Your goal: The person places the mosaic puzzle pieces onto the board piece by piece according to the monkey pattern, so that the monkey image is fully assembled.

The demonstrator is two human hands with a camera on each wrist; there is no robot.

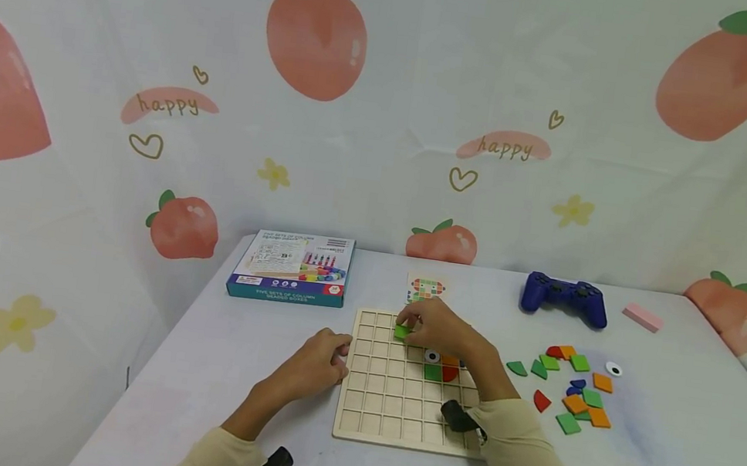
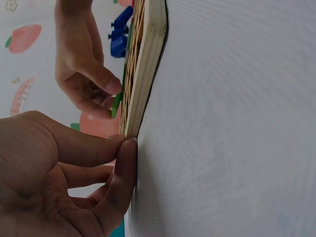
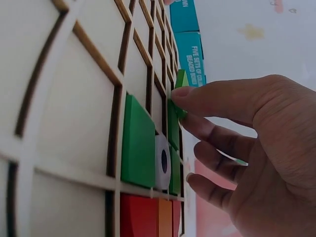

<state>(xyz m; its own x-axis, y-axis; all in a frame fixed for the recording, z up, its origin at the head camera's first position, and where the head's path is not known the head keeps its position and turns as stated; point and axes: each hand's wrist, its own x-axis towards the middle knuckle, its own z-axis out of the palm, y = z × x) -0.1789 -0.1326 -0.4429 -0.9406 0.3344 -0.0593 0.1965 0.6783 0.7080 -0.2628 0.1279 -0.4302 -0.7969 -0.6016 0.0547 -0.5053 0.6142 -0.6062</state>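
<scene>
A wooden grid board [image 1: 363, 403] lies flat on the table. My left hand [image 1: 315, 366] pinches its left edge between thumb and index finger, seen close in the left wrist view at the board's side [image 2: 150, 59]. Over the upper part of the grid, my right hand [image 1: 439, 328] holds a green tile [image 3: 181, 79] between thumb and fingertips, tilted above the cells. Set in the board are a green tile [image 3: 138, 143], a round eye tile [image 1: 432, 357], a red tile [image 1: 450, 374] and an orange one [image 1: 449, 360]. The right hand and forearm hide some cells.
A pattern card [image 1: 426, 287] lies behind the board. Loose coloured tiles [image 1: 569, 423] and another eye tile [image 1: 613, 369] are scattered at the right. A boxed bead set [image 1: 290, 269], a blue game controller [image 1: 565, 297] and a pink block [image 1: 643, 317] stand toward the back.
</scene>
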